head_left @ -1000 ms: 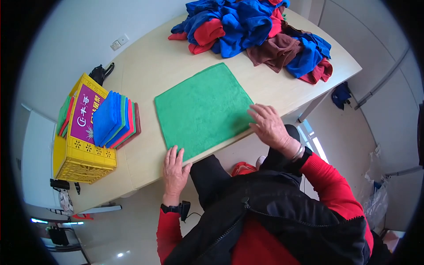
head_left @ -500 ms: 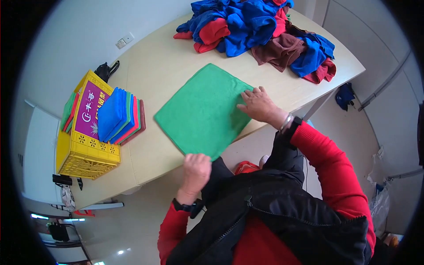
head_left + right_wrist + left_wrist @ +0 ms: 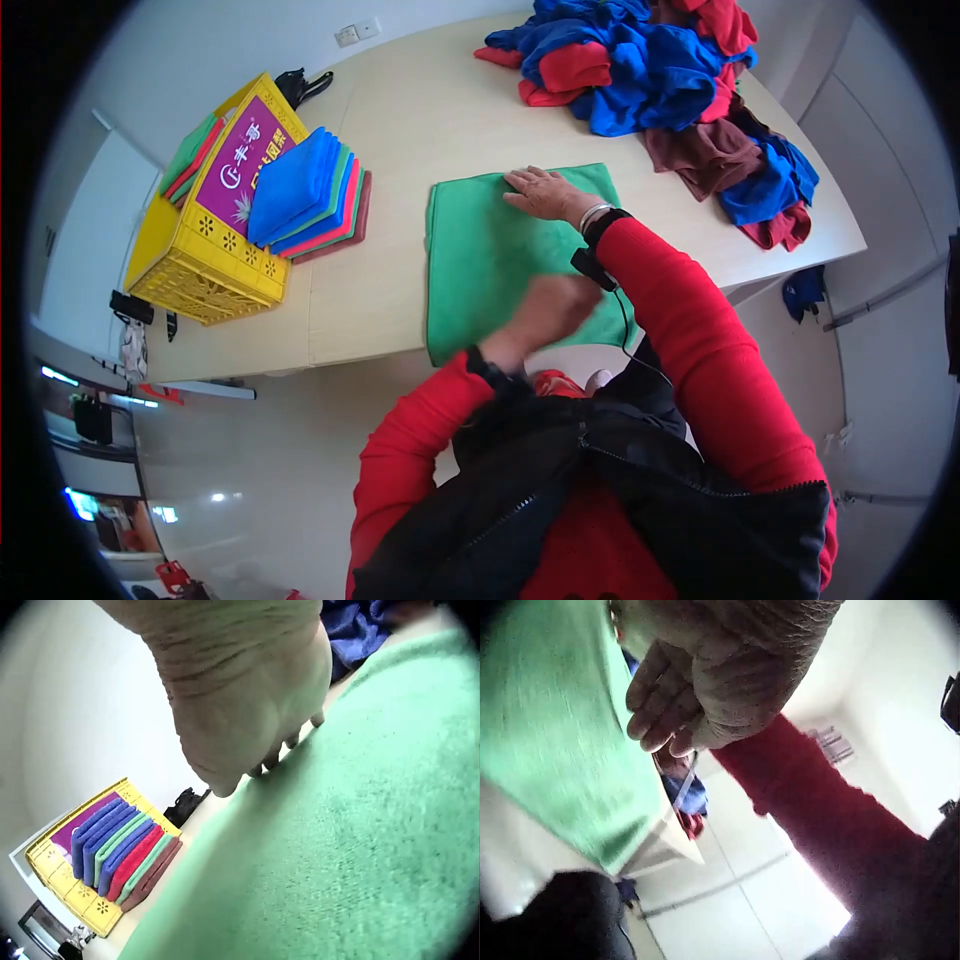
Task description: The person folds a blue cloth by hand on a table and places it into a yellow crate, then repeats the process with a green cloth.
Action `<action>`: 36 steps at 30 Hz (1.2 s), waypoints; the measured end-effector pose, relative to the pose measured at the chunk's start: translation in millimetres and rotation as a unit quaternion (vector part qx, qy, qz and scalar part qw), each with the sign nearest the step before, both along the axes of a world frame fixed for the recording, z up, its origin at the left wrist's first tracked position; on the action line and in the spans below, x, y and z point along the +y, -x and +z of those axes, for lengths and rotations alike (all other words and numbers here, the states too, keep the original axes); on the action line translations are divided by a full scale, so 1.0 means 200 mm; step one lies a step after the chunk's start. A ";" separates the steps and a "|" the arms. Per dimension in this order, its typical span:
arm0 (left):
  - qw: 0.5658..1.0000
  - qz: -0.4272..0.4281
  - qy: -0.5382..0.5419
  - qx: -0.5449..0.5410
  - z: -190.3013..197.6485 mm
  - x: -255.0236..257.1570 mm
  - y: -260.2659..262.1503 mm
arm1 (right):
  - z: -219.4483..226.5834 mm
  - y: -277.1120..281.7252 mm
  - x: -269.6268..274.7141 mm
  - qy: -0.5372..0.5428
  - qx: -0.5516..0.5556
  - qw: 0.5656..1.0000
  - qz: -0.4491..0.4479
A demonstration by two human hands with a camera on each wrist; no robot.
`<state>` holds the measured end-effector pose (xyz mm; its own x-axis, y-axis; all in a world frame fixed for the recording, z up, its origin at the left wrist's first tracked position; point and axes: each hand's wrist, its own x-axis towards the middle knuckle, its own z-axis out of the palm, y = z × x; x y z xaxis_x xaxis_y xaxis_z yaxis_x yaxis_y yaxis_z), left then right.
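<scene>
A green cloth [image 3: 460,270] lies flat on the table, its near edge at the table's front. My right hand [image 3: 545,193] rests on the cloth's far part with fingers extended; in the right wrist view its fingertips touch the green surface [image 3: 352,847]. My left hand [image 3: 550,312], blurred, is over the near part of the cloth, close below my right forearm. In the left wrist view the left hand [image 3: 720,675] shows its palm and loosely bent fingers with nothing between them, beside the cloth [image 3: 562,727].
On the left of the table [image 3: 390,330] stands a yellow crate [image 3: 225,270] with folded cloths [image 3: 300,190] leaning against it. A black item [image 3: 298,88] lies behind the crate. At the back right is a heap of blue, red and brown cloths [image 3: 650,75].
The green cloth has turned so its edges run nearly square to the table front. My right hand has moved to its far part; my left hand has left the near corner and moved right.
</scene>
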<state>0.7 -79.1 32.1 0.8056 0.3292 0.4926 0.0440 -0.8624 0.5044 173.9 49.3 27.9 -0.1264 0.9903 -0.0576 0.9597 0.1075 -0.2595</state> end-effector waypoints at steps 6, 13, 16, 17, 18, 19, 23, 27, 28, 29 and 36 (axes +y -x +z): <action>0.955 0.193 -0.180 0.139 0.04 0.76 0.29 | 0.05 0.09 -0.07 -0.046 -0.016 0.999 -0.010; 0.931 0.228 -0.167 0.231 -0.13 1.15 0.23 | 0.10 0.32 -1.15 -0.113 -0.030 0.991 -0.071; 0.941 0.234 -0.167 0.178 -0.12 1.21 0.24 | 0.01 0.25 -1.22 -0.120 -0.047 0.986 -0.110; 0.935 0.248 -0.152 0.202 -0.10 1.22 0.24 | -0.02 0.23 -1.21 -0.129 -0.055 0.983 -0.121; 0.928 0.263 -0.139 0.227 -0.08 1.22 0.25 | -0.04 0.19 -1.19 -0.131 -0.053 0.982 -0.122; 0.918 0.278 -0.125 0.252 -0.06 1.23 0.27 | -0.05 0.14 -1.15 -0.126 -0.052 0.985 -0.103; 0.904 0.341 -0.112 0.232 -0.11 1.25 0.40 | -0.04 -0.10 -0.93 -0.103 -0.063 0.992 -0.039; 0.882 0.395 -0.093 0.242 -0.09 1.13 0.56 | 0.01 -0.25 -0.68 -0.052 -0.083 0.995 0.028; 0.879 0.399 -0.095 0.241 -0.08 1.10 0.59 | 0.02 -0.27 -0.62 -0.033 -0.083 0.995 0.041; 0.882 0.407 -0.064 0.229 -0.06 1.06 0.63 | 0.04 -0.27 -0.56 -0.012 -0.084 0.995 0.055; 0.864 0.465 0.007 0.194 -0.11 0.80 0.84 | 0.12 -0.14 -0.33 0.021 -0.067 0.997 0.037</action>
